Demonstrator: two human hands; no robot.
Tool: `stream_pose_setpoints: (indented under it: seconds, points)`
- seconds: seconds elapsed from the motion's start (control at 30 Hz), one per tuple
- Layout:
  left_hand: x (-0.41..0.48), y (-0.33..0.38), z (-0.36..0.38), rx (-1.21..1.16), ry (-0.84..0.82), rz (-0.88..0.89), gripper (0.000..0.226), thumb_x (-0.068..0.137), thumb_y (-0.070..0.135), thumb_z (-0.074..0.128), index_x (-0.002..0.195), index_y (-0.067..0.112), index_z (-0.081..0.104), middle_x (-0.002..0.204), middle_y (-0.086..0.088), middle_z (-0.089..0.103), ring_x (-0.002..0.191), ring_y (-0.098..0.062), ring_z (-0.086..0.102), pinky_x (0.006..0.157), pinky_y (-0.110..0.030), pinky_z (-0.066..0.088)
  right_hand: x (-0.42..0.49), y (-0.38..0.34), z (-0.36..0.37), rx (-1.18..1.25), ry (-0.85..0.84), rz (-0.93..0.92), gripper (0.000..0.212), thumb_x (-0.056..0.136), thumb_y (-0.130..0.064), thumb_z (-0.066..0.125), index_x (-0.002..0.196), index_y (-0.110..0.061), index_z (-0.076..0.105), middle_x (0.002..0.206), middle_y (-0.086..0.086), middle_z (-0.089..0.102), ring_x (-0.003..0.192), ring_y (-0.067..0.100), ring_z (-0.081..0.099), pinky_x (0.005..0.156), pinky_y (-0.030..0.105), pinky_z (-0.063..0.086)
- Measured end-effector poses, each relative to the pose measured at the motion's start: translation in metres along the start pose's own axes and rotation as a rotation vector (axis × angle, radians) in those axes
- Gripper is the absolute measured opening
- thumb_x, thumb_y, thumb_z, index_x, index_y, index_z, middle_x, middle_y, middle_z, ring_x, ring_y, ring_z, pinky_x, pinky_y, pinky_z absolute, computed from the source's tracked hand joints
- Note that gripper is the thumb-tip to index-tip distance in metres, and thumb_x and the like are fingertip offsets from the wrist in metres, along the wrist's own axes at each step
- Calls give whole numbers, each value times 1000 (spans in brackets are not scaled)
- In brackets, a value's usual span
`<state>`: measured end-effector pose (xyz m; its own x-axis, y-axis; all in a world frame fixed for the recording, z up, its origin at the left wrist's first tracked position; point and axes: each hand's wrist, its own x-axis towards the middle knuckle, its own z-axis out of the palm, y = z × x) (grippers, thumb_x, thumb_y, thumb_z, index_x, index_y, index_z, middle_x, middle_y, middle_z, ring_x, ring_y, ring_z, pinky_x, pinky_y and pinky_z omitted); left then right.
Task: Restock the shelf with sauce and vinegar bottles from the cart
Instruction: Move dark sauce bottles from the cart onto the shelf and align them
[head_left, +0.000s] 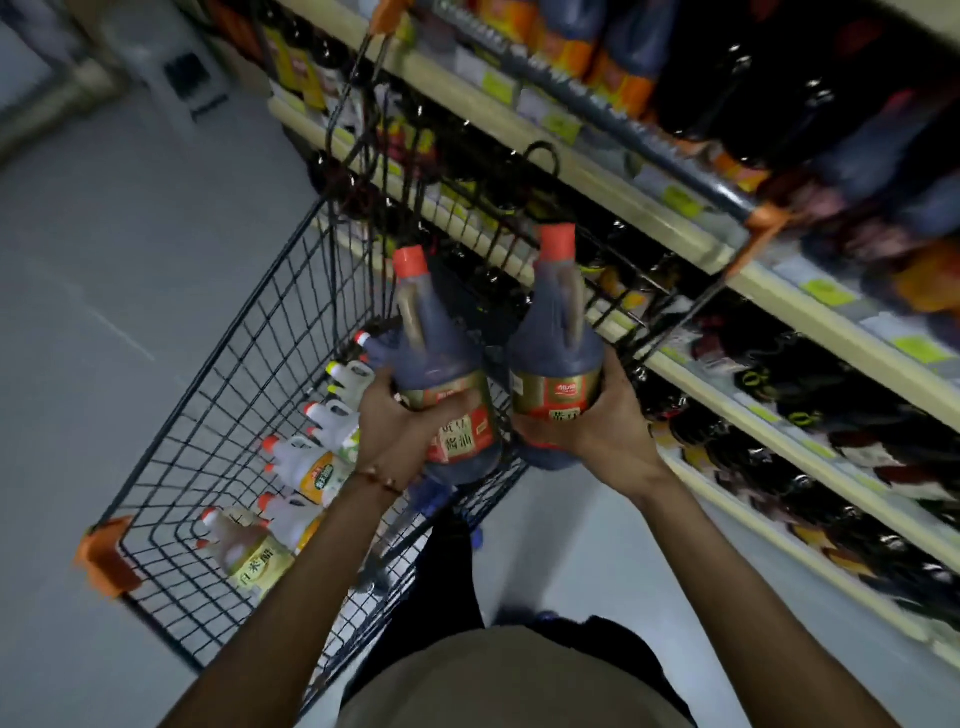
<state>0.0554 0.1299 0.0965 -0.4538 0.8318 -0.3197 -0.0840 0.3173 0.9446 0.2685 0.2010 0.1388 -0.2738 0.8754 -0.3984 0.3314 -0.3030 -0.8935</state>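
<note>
Head view, read left to right. Wire cart (171, 431): pale vinegar bottles (311, 473) lie on their sides in a row inside it, toward the near-left corner, red caps pointing left. Left arm reaches forward over the cart's near edge. Left hand (397, 421) is wrapped around the lower body of the left sauce bottle (436, 358), which is upright above the basket. Just beside it is the right sauce bottle (550, 353), also upright. Right hand (602, 434) cups its base, fingers curled around the label. Shelf (810, 322) runs along the right, stocked with dark bottles.
</note>
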Motion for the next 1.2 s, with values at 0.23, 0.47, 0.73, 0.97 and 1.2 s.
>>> stream_pose_setpoints:
  seconds: [0.23,0.47,0.73,0.97,1.2]
  points:
    - [-75,23,72,111,-175,120,72,52,47,90,113,13,71,105,2,78,94,-16,75,79,-32,60,-97,36,-78,71,154,-90,99,55,-32,96,140,-23,47,125,-6,70,101,9,73,81,30,62]
    - [-158,21,160,176,-330,119,62,43,51,91,96,22,74,90,3,80,83,-17,77,80,-45,62,-205,83,-158,93,354,-143,97,56,-28,102,137,-24,48,119,-6,71,95,10,74,77,31,62]
    - [-231,29,263,235,-554,150,78,36,48,94,106,22,71,95,4,79,87,-17,77,81,-44,62,-300,124,-239,102,605,-126,92,56,-17,103,129,-27,48,116,-8,70,93,8,73,76,28,61]
    - [-248,27,356,314,-714,172,89,37,42,95,118,20,65,109,3,77,98,-18,74,89,-47,60,-331,146,-309,56,765,-70,95,53,-20,105,128,-21,47,111,-11,69,88,0,71,70,20,58]
    - [-246,29,480,407,-815,293,92,35,55,91,116,18,66,108,6,75,96,-13,72,85,-44,61,-328,166,-406,67,857,-3,91,55,-13,103,125,-20,46,110,-10,68,82,-5,70,64,15,54]
